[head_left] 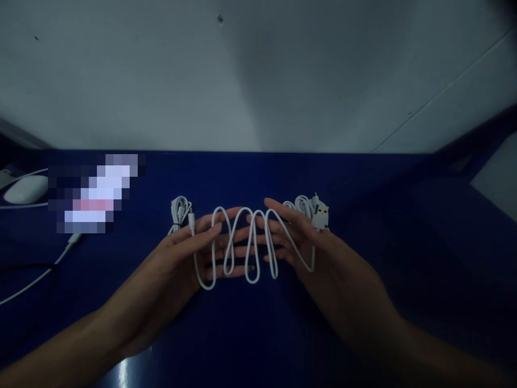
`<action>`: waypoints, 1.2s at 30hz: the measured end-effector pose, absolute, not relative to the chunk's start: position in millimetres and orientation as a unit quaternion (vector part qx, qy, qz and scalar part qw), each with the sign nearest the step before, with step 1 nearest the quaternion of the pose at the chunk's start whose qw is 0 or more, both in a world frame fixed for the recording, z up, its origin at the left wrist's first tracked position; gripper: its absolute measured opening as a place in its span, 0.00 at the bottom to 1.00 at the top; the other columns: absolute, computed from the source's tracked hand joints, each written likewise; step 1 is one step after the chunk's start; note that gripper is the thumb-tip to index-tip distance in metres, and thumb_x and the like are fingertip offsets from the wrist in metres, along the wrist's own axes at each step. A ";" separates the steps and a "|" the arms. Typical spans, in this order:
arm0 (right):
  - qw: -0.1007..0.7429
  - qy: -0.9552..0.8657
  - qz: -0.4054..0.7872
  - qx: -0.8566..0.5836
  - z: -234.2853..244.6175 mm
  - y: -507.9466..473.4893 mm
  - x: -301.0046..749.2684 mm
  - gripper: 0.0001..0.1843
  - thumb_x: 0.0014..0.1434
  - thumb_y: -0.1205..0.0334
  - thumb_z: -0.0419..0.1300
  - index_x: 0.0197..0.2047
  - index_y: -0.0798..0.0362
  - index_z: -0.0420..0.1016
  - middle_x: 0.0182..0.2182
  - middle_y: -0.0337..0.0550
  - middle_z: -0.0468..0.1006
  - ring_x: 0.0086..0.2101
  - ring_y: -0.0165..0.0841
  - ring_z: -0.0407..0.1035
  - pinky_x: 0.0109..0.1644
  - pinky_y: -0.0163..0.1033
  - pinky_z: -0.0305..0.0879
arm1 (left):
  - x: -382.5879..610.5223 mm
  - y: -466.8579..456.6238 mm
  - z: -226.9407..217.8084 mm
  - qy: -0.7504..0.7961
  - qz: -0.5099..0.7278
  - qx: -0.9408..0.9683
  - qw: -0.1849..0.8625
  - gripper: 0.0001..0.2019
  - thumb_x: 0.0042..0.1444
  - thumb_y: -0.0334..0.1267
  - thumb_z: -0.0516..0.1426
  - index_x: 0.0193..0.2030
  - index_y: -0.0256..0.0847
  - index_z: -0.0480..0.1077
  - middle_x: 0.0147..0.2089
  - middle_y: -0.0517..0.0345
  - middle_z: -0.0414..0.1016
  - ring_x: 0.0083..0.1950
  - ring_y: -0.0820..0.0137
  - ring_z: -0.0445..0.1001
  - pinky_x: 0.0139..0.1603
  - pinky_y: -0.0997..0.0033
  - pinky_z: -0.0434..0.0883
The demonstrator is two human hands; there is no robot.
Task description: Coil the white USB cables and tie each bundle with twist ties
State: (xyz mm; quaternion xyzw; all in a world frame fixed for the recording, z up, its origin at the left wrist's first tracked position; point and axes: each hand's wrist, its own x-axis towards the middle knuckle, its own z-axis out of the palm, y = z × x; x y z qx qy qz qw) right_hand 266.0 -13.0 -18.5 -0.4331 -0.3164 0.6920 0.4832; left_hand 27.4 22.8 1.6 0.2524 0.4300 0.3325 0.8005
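A white USB charging cable [251, 275] is laid out in loose zigzag bends across the fingers of both hands. My left hand [177, 264] cradles its left bends loosely, fingers stretched under them and thumb above. From the other side my right hand [327, 264] supports the right bends on long, slightly curled fingers. A slim plug [191, 222] sticks up by the left hand's knuckles. Beyond the right hand is a wide USB plug [321, 216]. A bundled white cable [176, 209] with a dark tie lies behind the left hand; another coiled cable [302, 205] lies behind the right.
The blue tabletop [250, 345] meets a pale wall [181, 81] at the back. At the left are a blurred-out bright device [100, 191] with a white cord [40, 277] and a rounded white object [26, 189]. A pale panel edge [498, 175] stands far right.
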 end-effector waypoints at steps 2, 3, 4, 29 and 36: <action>0.481 -0.312 0.695 -0.434 -17.6 -12.4 265.4 0.24 0.78 0.36 0.62 0.71 0.31 0.82 0.73 0.39 0.79 0.77 0.50 0.66 0.84 0.67 0.52 | 27.2 22.2 2.9 0.434 0.330 0.250 0.800 0.21 0.78 0.45 0.64 0.74 0.53 0.78 0.77 0.49 0.80 0.78 0.46 0.76 0.73 0.49 0.79; 0.480 -0.309 0.697 -0.434 -17.2 -11.9 264.9 0.25 0.78 0.36 0.62 0.71 0.31 0.82 0.73 0.38 0.79 0.77 0.50 0.65 0.85 0.67 0.51 | 27.1 21.9 3.5 0.433 0.330 0.249 0.801 0.21 0.78 0.46 0.64 0.74 0.52 0.78 0.77 0.49 0.80 0.78 0.46 0.76 0.74 0.49 0.79; 0.483 -0.309 0.696 -0.432 -16.8 -11.3 264.4 0.25 0.77 0.36 0.63 0.70 0.31 0.82 0.73 0.39 0.80 0.77 0.49 0.65 0.85 0.66 0.51 | 27.0 21.6 4.1 0.431 0.330 0.249 0.802 0.21 0.78 0.47 0.64 0.74 0.52 0.78 0.77 0.49 0.80 0.79 0.46 0.75 0.74 0.49 0.79; 0.481 -0.309 0.703 -0.423 -18.4 -9.6 263.4 0.26 0.77 0.36 0.63 0.71 0.34 0.82 0.71 0.42 0.81 0.76 0.51 0.65 0.85 0.68 0.48 | 25.9 21.1 4.9 0.420 0.319 0.263 0.808 0.20 0.79 0.44 0.63 0.73 0.52 0.79 0.76 0.51 0.81 0.77 0.49 0.77 0.75 0.51 0.77; 0.479 -0.310 0.698 -0.432 -18.4 -8.8 265.2 0.26 0.75 0.34 0.65 0.69 0.33 0.84 0.71 0.42 0.81 0.75 0.54 0.68 0.83 0.70 0.54 | 25.2 22.4 2.5 0.423 0.320 0.259 0.807 0.16 0.78 0.42 0.64 0.69 0.51 0.82 0.72 0.52 0.85 0.76 0.48 0.79 0.74 0.52 0.78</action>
